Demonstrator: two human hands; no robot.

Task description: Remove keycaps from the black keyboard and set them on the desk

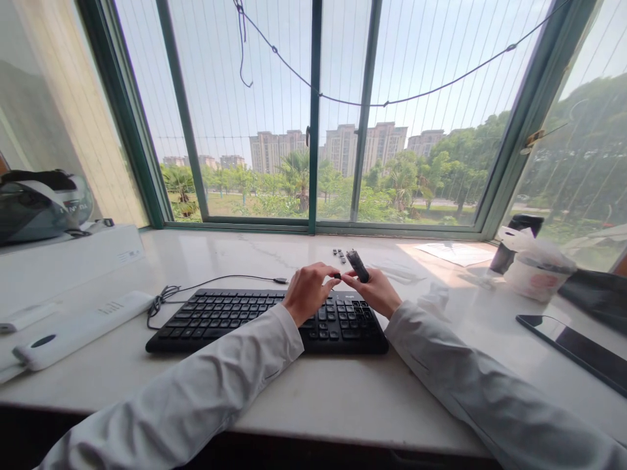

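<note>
- Window (316, 117) behind pale desk (294, 398); black keyboard (225, 316) lying on the desk.
- Left hand (308, 290) pinches a key (337, 276) above the keyboard.
- Right hand (376, 290) grips a tool (357, 264), fingertips beside the key.
- Loose keys (341, 255) lie beyond.

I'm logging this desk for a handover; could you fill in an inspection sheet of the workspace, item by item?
Surface: pale, glossy table, sunlit around the paper.
Work items: black keyboard; small dark pieces, likely keys, lie behind it.
Clutter: phone and bagged tub on the right; long white device, and what looks like a helmet on a white box, on the left.
Left hand: pinches a small black piece.
Right hand: holds a dark stick-like tool, fingertips close to that piece.
Cables: black cable, bunched near the keyboard's left end; plug behind the keyboard.
Surroundings: window; trees and buildings outside.
</note>
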